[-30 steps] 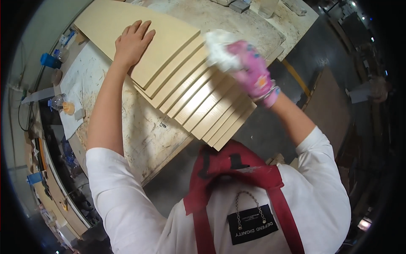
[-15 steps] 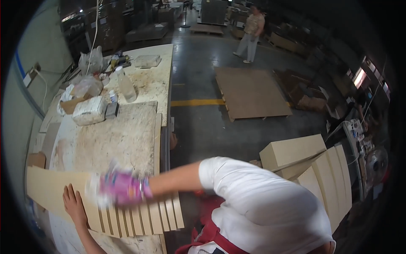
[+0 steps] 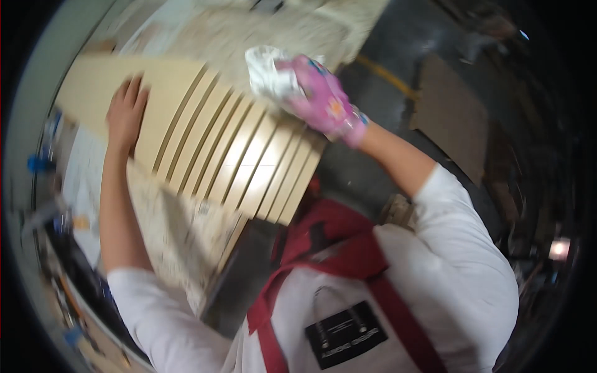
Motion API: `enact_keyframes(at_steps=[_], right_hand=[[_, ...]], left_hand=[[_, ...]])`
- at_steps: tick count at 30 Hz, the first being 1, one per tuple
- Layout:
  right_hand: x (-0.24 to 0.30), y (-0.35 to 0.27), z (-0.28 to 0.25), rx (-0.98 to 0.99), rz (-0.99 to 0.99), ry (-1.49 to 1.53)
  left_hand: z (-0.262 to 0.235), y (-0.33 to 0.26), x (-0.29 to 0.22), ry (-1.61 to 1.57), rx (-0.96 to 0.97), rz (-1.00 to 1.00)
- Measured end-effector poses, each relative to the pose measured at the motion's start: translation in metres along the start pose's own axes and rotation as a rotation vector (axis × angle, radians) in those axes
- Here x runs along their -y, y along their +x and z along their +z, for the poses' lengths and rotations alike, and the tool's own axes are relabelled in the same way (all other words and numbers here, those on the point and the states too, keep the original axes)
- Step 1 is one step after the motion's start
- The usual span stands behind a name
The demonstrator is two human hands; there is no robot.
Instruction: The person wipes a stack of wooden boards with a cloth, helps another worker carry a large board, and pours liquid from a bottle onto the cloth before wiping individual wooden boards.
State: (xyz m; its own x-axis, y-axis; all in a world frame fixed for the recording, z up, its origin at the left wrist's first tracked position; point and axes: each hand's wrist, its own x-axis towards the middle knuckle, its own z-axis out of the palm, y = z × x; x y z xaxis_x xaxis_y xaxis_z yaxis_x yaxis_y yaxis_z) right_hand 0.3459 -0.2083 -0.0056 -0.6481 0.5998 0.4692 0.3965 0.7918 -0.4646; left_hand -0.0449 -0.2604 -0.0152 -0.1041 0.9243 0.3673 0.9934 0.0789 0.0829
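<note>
A fanned row of overlapping beige panels (image 3: 249,165) lies across the workbench (image 3: 186,239), each long edge stepping past the one beside it. My bare left hand (image 3: 126,115) rests flat on the wide panel at the left end, fingers stretched out. A pink flowered glove covers my right hand (image 3: 323,99), which is closed around a crumpled white cloth (image 3: 270,73). That cloth is at the far edge of the panels toward the right; blur hides whether it touches them.
A brown board (image 3: 451,118) lies on the floor to the right, near a yellow floor line (image 3: 388,78). A small dark block (image 3: 267,6) sits at the back of the bench. Blurred items, one of them blue (image 3: 40,163), lie beyond the bench's left side.
My right hand has moved with the cloth from the left part of the panels to their far right edge. My left hand stays on the wide panel. The view has turned and dipped.
</note>
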Motion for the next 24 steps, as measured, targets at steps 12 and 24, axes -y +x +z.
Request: enact_keyframes(at_steps=[12,24], right_hand=[[-0.062,-0.047,0.028,0.012,-0.093,-0.119],[0.003,-0.085,0.03,0.177,0.048,-0.083]], left_hand=[[0.005,0.0,0.018,0.144,0.025,-0.024],[-0.006,-0.002,-0.012,0.062,0.092,-0.154]])
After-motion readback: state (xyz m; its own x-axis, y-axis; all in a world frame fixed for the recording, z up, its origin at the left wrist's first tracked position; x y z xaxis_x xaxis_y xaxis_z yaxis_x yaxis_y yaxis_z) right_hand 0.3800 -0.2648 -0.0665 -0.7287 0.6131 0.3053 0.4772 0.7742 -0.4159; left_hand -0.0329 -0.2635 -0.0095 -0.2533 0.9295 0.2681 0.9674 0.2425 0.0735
